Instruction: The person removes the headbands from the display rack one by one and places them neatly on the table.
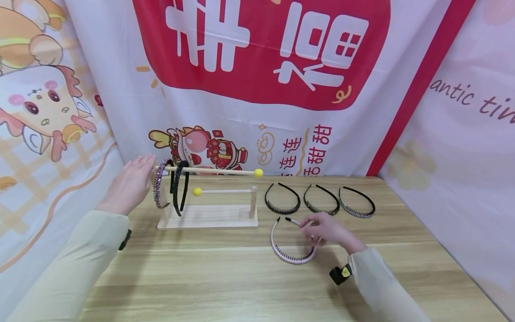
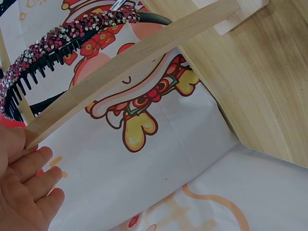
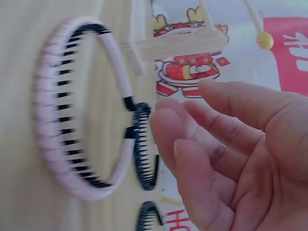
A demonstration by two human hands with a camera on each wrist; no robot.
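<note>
The right hand point(image 1: 323, 229), fingers loosely bent and holding nothing, partly hides the pink headband point(image 3: 48, 108). The left hand point(image 2: 21, 192), cropped by its wrist view, apparently rests relaxed fingers against the wooden post point(image 2: 130, 70).

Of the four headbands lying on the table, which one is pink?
The pink headband lies alone in front, partly covered by the right hand in the head view; the three dark or greyish headbands lie in a row behind it.
</note>
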